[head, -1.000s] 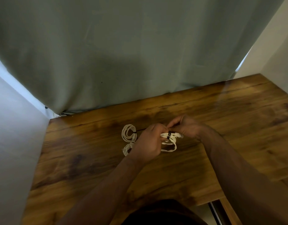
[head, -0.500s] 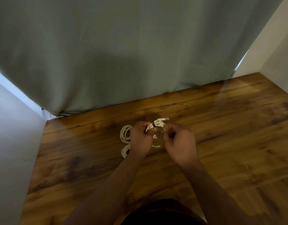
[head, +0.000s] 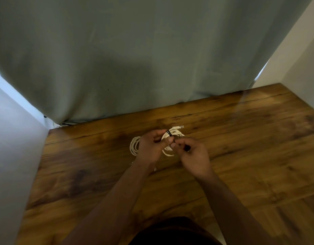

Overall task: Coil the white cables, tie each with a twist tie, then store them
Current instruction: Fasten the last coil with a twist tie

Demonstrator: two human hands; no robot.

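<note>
- Left hand (head: 152,147) grips coil (head: 172,134) above table (head: 258,156), steadying it for tying.
- Right hand (head: 193,154) pinches at the coil; held item unclear.
- Tie (head: 169,133) wraps coil.
- Second coil (head: 134,145) lies beside.

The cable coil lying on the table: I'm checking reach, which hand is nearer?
Left. The left hand sits right beside the coil on the table; the right hand is farther right.
</note>
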